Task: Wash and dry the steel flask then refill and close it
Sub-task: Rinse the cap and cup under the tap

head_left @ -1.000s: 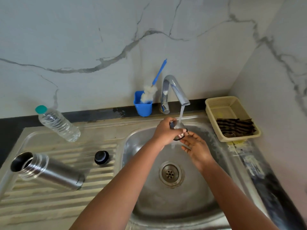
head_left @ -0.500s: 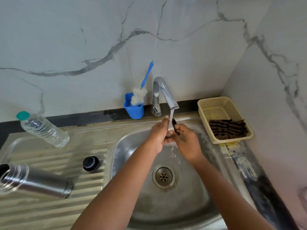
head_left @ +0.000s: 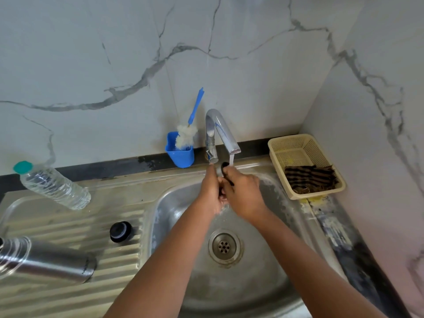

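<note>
— How's your light?
— Soft and even, daylight-like; you get no hard shadows, only faint ones under your arms in the sink (head_left: 174,203).
— Any glare?
— Mild sheen on the tap (head_left: 220,131) and the drainboard ridges.
— Sharpness?
— Your centre is fairly crisp. The steel flask (head_left: 46,260) at the left edge smears, and the wide lens bends the wall lines.

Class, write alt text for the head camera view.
Two hands, left hand and right hand, rub a small dark part under the running tap over a steel sink. An open steel flask lies on the draining board.
</note>
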